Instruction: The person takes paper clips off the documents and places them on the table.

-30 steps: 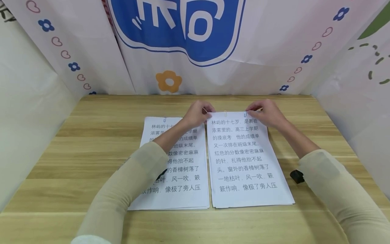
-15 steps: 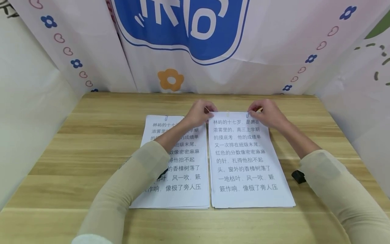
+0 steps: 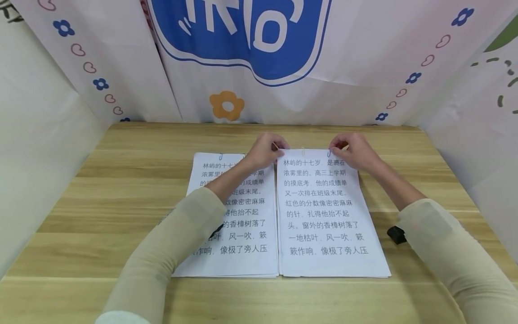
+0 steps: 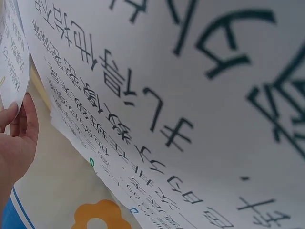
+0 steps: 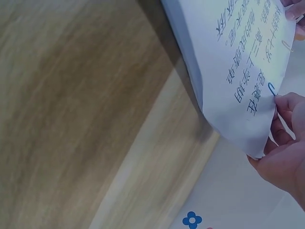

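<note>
Two stacks of printed paper lie side by side on the wooden table. On the right-hand paper stack (image 3: 323, 216), my left hand (image 3: 265, 150) pinches the top left corner between thumb and fingers. My right hand (image 3: 354, 150) pinches the same stack near its top right corner, beside a blue paper clip (image 5: 271, 88). Between the hands, a pale yellow paper clip (image 3: 303, 151) sits on the top edge. The left-hand paper stack (image 3: 243, 225) lies partly under my left forearm; a blue paper clip (image 3: 221, 156) and a green paper clip (image 4: 92, 162) show on its top edge.
The wooden table (image 3: 101, 202) meets a white printed backdrop (image 3: 344, 103) behind the stacks, with white side panels left and right. A black object (image 3: 396, 235) shows at the right sleeve's cuff.
The lower edge of the right-hand stack has shifted slightly left and toward me, closer to the left-hand stack. Both hands keep their pinch at its top edge.
</note>
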{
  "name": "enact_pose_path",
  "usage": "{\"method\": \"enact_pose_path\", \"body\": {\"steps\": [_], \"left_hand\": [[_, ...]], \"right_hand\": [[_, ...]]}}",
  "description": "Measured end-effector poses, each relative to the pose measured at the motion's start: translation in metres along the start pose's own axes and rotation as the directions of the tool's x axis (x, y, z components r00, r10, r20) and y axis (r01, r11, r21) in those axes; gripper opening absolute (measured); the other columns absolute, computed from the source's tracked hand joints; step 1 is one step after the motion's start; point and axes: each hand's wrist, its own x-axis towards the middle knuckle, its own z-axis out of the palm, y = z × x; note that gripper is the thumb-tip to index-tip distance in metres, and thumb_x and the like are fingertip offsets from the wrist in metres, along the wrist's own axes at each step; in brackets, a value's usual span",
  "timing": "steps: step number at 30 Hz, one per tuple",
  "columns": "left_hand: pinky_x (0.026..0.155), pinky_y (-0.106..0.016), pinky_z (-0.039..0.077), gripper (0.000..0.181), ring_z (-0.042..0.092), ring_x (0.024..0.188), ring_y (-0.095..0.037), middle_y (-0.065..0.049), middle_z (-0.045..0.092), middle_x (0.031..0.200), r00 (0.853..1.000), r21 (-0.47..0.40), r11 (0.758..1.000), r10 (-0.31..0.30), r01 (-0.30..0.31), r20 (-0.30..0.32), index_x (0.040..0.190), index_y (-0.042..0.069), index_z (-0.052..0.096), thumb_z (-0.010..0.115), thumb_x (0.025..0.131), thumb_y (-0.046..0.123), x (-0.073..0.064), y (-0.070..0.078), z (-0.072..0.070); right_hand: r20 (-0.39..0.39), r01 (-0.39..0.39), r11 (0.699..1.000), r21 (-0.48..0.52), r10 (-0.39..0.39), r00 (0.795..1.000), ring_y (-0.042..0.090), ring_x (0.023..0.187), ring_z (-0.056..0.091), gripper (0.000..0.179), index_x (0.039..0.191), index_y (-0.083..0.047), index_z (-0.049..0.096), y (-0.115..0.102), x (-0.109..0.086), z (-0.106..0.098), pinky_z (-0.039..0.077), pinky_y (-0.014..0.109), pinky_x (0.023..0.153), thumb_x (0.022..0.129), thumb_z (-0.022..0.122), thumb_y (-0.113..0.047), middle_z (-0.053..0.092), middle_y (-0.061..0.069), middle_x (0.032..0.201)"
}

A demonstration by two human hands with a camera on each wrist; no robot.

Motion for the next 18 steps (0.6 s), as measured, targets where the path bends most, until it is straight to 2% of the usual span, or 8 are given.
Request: {"method": "enact_pose_path", "body": {"steps": [5,11,18], "left_hand": [[0.073,-0.038,0.063,0.02,0.063,0.086,-0.023,-0.016,0.068,0.104,1.0,-0.006,1.0,0.004,-0.004,0.007,0.109,-0.004,0.073,0.063,0.095,-0.013,0.0004,0.0019,0.001],[0.073,-0.035,0.063,0.02,0.063,0.087,-0.023,-0.015,0.067,0.105,1.0,-0.001,1.0,-0.008,0.008,0.008,0.11,-0.003,0.073,0.063,0.096,-0.012,0.0008,0.0042,0.0021],[0.074,-0.037,0.063,0.02,0.063,0.089,-0.023,-0.013,0.067,0.105,1.0,-0.001,1.0,-0.024,0.024,0.007,0.11,-0.001,0.073,0.063,0.096,-0.011,0.0013,0.0058,0.0033]], "right_hand": [[0.002,0.009,1.0,0.014,-0.009,1.0,0.031,0.092,0.061,0.013,0.104,0.005,0.071,-0.0002,-0.0011,0.0002,0.048,0.025,0.075,0.1,0.061,-0.002,0.068,0.02,0.099],[0.007,0.008,1.0,0.024,-0.009,1.0,0.032,0.095,0.06,0.014,0.107,0.006,0.069,-0.0009,-0.0033,-0.0001,0.049,0.031,0.081,0.102,0.059,-0.002,0.067,0.023,0.103],[-0.01,-0.008,0.999,0.031,0.008,1.0,0.031,0.094,0.06,0.015,0.107,0.006,0.068,0.0002,-0.0045,0.0005,0.047,0.032,0.08,0.103,0.057,-0.004,0.066,0.022,0.104]]}}
